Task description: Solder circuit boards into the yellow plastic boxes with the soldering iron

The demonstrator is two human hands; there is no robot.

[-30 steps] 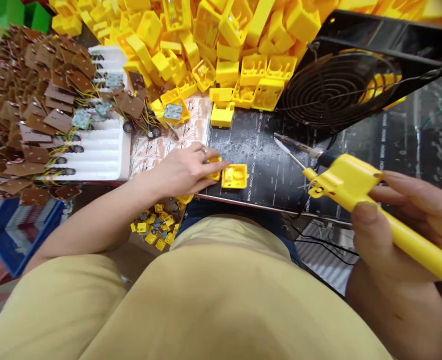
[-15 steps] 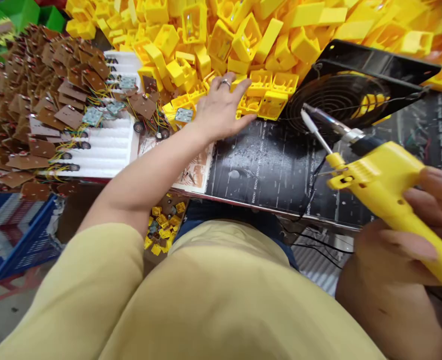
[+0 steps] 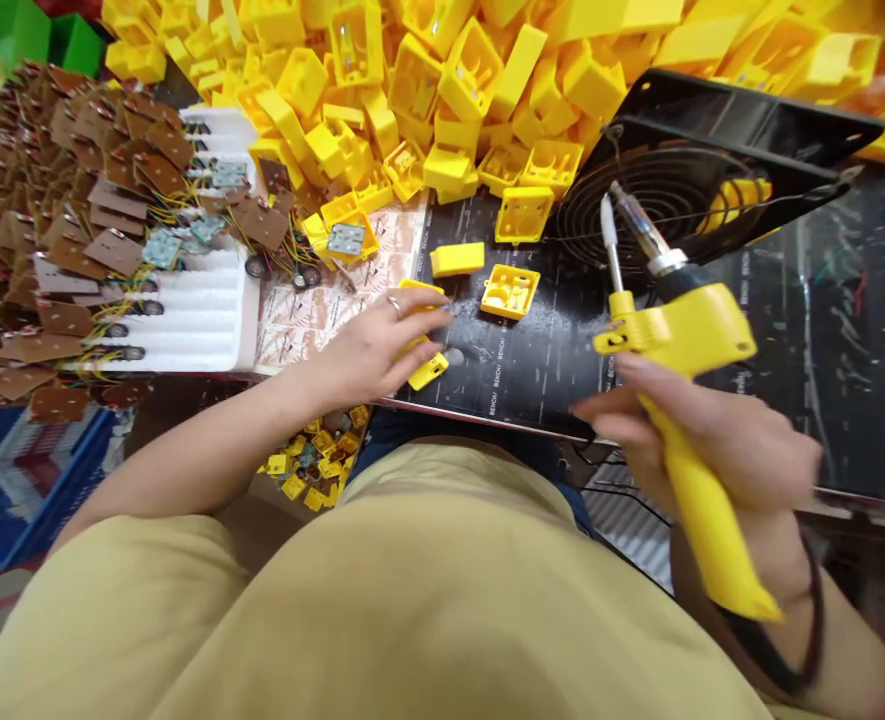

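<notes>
My right hand (image 3: 712,440) is wrapped around the yellow handle of a soldering gun (image 3: 701,320). The gun's metal tip and a thin white-ended tube point away from me, in front of a black fan. At the table's front edge, my left hand (image 3: 374,345) lies over yellow plastic casings (image 3: 428,370), fingers apart and slightly bent, partly hiding them. Just beyond its fingertips are a casing turned closed side up (image 3: 458,259) and an open casing (image 3: 511,292) with its hollow inside showing. Another casing (image 3: 524,215) stands close to the fan.
Yellow casings (image 3: 472,70) are heaped along the back. The black fan (image 3: 652,200) leans at the right. Brown circuit boards (image 3: 74,210) with wires pile up at the left on a white ribbed tray (image 3: 187,325). A blue crate (image 3: 29,490) and more yellow parts (image 3: 322,465) sit below table level.
My left hand has come back from the casing pile towards the table's front edge, and several casings now lie spread over the black surface. My right hand has moved left with the soldering gun, turning it more upright.
</notes>
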